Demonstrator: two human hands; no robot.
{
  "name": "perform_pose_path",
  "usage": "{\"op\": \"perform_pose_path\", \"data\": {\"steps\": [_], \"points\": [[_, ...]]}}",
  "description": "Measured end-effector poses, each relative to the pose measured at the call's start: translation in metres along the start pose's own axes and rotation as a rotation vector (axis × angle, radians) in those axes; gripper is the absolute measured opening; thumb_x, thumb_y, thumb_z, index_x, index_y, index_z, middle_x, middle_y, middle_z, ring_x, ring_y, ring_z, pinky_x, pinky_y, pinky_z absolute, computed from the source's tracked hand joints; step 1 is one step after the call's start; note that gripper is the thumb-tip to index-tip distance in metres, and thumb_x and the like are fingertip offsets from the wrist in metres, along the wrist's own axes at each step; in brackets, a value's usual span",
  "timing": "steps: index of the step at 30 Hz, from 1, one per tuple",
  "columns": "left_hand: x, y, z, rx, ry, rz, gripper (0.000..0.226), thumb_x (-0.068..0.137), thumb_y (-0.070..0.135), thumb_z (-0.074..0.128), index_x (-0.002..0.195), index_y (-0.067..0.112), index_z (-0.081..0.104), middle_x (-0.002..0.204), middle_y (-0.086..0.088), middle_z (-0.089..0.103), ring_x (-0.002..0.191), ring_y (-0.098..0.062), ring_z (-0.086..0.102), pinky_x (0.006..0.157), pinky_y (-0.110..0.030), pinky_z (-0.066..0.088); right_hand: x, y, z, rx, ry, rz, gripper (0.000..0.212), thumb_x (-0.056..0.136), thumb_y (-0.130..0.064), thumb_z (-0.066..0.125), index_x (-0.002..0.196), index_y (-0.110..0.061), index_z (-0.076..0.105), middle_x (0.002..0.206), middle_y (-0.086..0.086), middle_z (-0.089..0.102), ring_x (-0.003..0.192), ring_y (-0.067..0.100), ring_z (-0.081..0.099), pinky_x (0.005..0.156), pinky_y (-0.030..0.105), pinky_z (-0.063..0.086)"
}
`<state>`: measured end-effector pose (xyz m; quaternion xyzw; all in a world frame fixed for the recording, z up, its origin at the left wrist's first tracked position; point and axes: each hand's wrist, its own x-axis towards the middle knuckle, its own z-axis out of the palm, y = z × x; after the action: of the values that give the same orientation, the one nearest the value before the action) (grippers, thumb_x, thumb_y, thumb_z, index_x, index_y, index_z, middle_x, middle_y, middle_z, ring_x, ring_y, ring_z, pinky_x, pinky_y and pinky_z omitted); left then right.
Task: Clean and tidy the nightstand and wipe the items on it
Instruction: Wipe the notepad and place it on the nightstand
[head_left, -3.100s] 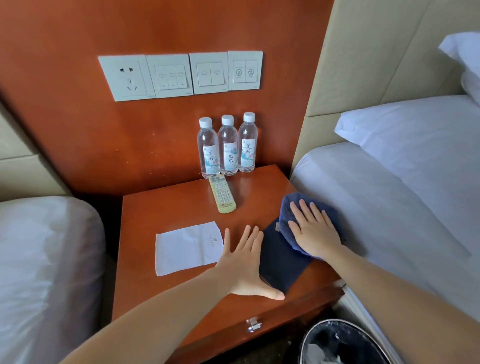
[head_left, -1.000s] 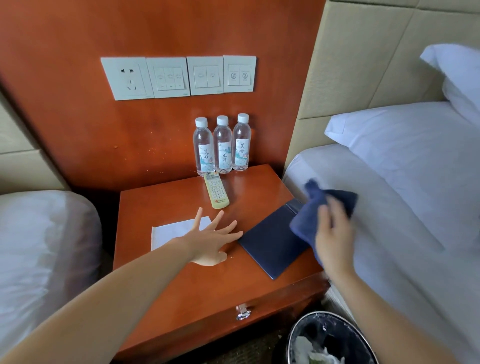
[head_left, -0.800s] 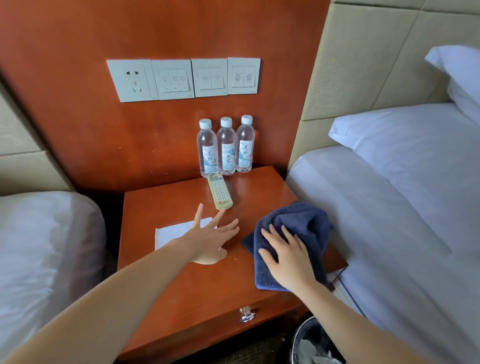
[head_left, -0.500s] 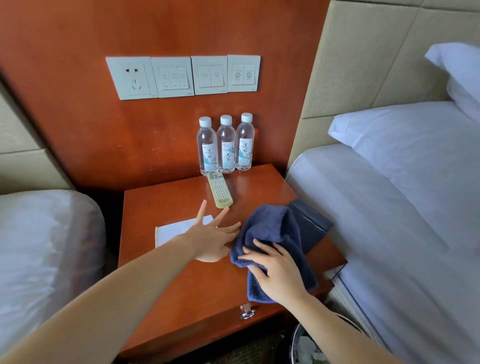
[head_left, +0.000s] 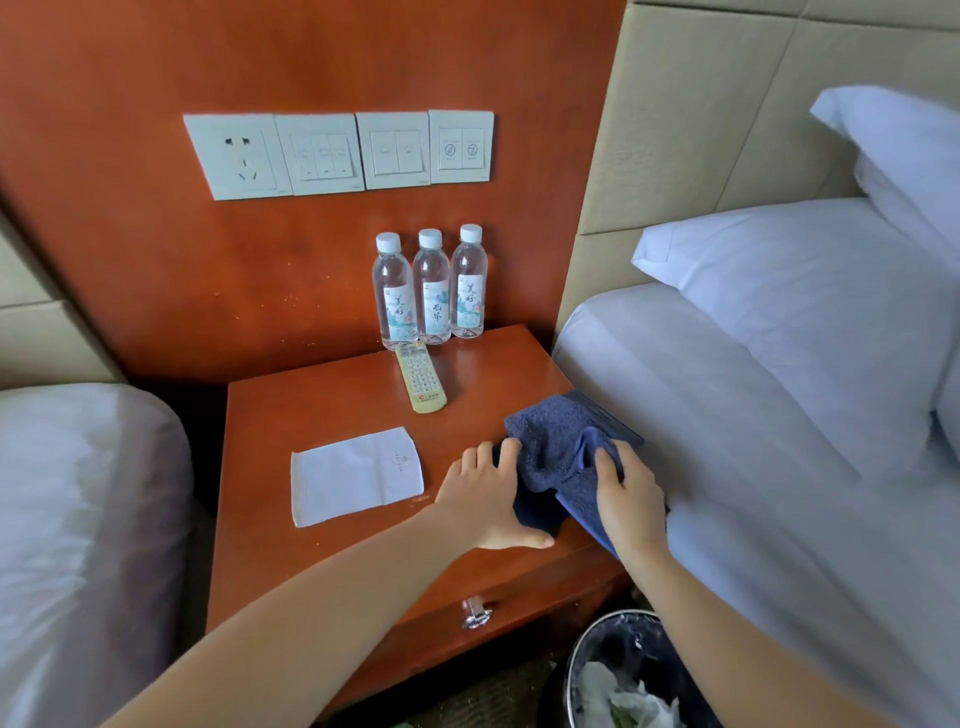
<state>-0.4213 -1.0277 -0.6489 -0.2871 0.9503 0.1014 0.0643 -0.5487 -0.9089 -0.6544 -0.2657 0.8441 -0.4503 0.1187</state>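
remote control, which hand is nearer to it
Left. The left hand rests on the nightstand in front of the remote control and slightly to its right; the right hand lies farther right, on the blue cloth.

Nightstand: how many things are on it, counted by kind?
Bottles: 3
Remote: 1
Paper: 1
Cloth: 1
Folder, mostly under the cloth: 1
Total: 7
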Motion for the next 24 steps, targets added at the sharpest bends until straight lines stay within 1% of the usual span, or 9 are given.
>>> {"op": "perform_pose_path", "data": {"steps": [2,5,9,11,14,17,19,21,24], "points": [[-0.001,0.000,0.001,-0.001,-0.009,-0.005,0.112,0.059,0.080,0.065,0.142,0.021,0.018,0.141,-0.008,0.034,0.130,-0.032,0.034,0.108,-0.045,0.033,0.003,-0.001,0.001,0.013,0.004,-0.004,0.017,0.101,-0.029,0.041,0.099,-0.018,0.054,0.091,0.004,0.061,0.096,0.036,0.060,0.073,0.038,0.040],[-0.003,0.001,-0.002,0.010,0.033,-0.021,0.103,0.057,0.071,0.071,0.134,0.019,0.025,0.131,-0.009,0.037,0.121,-0.032,0.037,0.103,-0.045,0.036,0.006,-0.009,0.002,-0.019,0.026,-0.047,0.025,0.102,-0.026,0.040,0.113,-0.014,0.058,0.103,0.010,0.067,0.098,0.036,0.060,0.075,0.040,0.043],[-0.008,-0.019,-0.024,-0.033,0.120,0.000,0.089,0.053,0.064,0.072,0.120,0.022,0.032,0.124,-0.003,0.036,0.114,-0.028,0.035,0.101,-0.042,0.032,0.011,-0.019,-0.002,-0.054,0.052,-0.132,0.026,0.103,-0.026,0.038,0.116,-0.017,0.059,0.095,0.009,0.069,0.091,0.034,0.062,0.067,0.035,0.042],[-0.014,-0.039,-0.041,-0.074,0.125,0.004,0.082,0.055,0.062,0.073,0.116,0.025,0.033,0.122,0.001,0.036,0.111,-0.025,0.034,0.098,-0.039,0.030,0.018,-0.023,-0.005,-0.024,0.117,-0.107,0.028,0.104,-0.024,0.037,0.119,-0.018,0.060,0.095,0.008,0.067,0.092,0.034,0.063,0.068,0.032,0.040],[-0.026,-0.075,-0.066,-0.159,0.070,-0.052,0.069,0.057,0.061,0.070,0.109,0.030,0.037,0.116,0.003,0.040,0.105,-0.022,0.037,0.088,-0.035,0.032,0.034,-0.024,-0.004,0.010,0.248,-0.111,0.031,0.103,-0.016,0.037,0.129,-0.011,0.054,0.111,0.016,0.066,0.099,0.037,0.062,0.073,0.033,0.044],[-0.046,-0.112,-0.084,-0.533,-0.058,-0.165,0.067,0.056,0.063,0.062,0.109,0.027,0.044,0.113,0.002,0.049,0.105,-0.019,0.047,0.085,-0.032,0.044,0.040,-0.031,0.004,-0.101,0.220,-0.070,0.035,0.100,-0.017,0.044,0.133,-0.005,0.048,0.121,0.022,0.059,0.108,0.041,0.057,0.084,0.045,0.049],[-0.063,-0.135,-0.084,-0.863,-0.113,-0.207,0.065,0.060,0.063,0.062,0.112,0.025,0.049,0.113,0.003,0.054,0.108,-0.016,0.051,0.087,-0.029,0.043,0.036,-0.042,0.014,-0.309,0.200,-0.052,0.040,0.094,-0.016,0.054,0.131,-0.002,0.048,0.124,0.026,0.055,0.113,0.043,0.051,0.091,0.049,0.043],[-0.078,-0.152,-0.077,-1.136,-0.108,-0.229,0.068,0.056,0.064,0.064,0.107,0.019,0.055,0.107,0.001,0.058,0.102,-0.017,0.053,0.087,-0.030,0.040,0.017,-0.053,0.028,-0.397,0.278,-0.188,0.050,0.087,-0.011,0.062,0.135,-0.003,0.048,0.131,0.025,0.051,0.120,0.042,0.046,0.098,0.049,0.038],[-0.092,-0.163,-0.062,-1.597,-0.067,-0.291,0.046,0.064,0.044,0.059,0.099,0.015,0.064,0.098,-0.005,0.059,0.091,-0.018,0.055,0.081,-0.030,0.039,-0.007,-0.089,0.060,-0.124,0.152,-0.253,0.048,0.095,-0.019,0.058,0.139,-0.010,0.044,0.136,0.014,0.050,0.124,0.031,0.049,0.100,0.040,0.044]]}}
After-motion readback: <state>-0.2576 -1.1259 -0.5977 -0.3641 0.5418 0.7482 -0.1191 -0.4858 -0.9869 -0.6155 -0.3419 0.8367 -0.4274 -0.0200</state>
